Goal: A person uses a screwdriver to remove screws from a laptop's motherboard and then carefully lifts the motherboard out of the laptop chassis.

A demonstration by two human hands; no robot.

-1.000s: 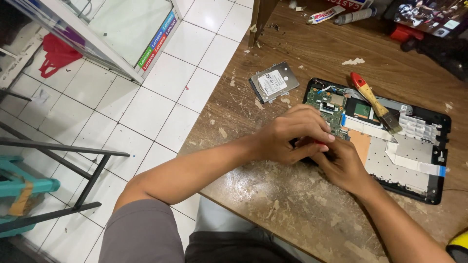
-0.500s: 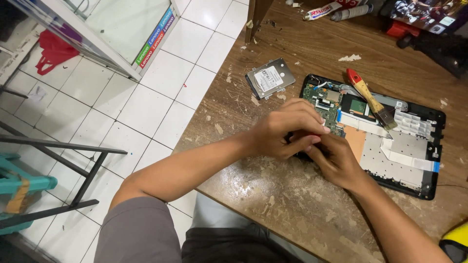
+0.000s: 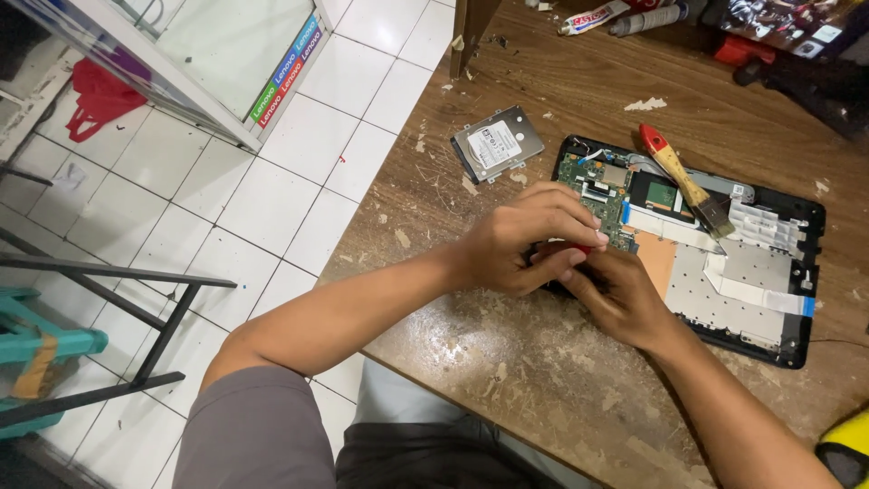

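Note:
An opened black laptop base (image 3: 798, 337) lies on the worn wooden table (image 3: 507, 362), showing a green circuit board (image 3: 593, 186) and silver shielding. Both of my hands meet over its near left corner. My left hand (image 3: 525, 243) curls its fingers over a small red-handled tool (image 3: 580, 249). From the right, my right hand (image 3: 620, 297) pinches the same tool, and its tip is hidden under the fingers. A paintbrush with a red and wooden handle (image 3: 681, 177) rests across the laptop's far side.
A bare silver hard drive (image 3: 496, 143) lies on the table left of the laptop. Tubes (image 3: 593, 16) and dark gear (image 3: 797, 41) line the far edge. A yellow object (image 3: 846, 444) sits at bottom right. A glass cabinet (image 3: 226, 54), metal frame (image 3: 136, 281) and teal stool (image 3: 36, 344) stand on the tiled floor.
My hands stay pressed together on the same corner of the laptop, with only slight finger shifts. The view has drifted a little.

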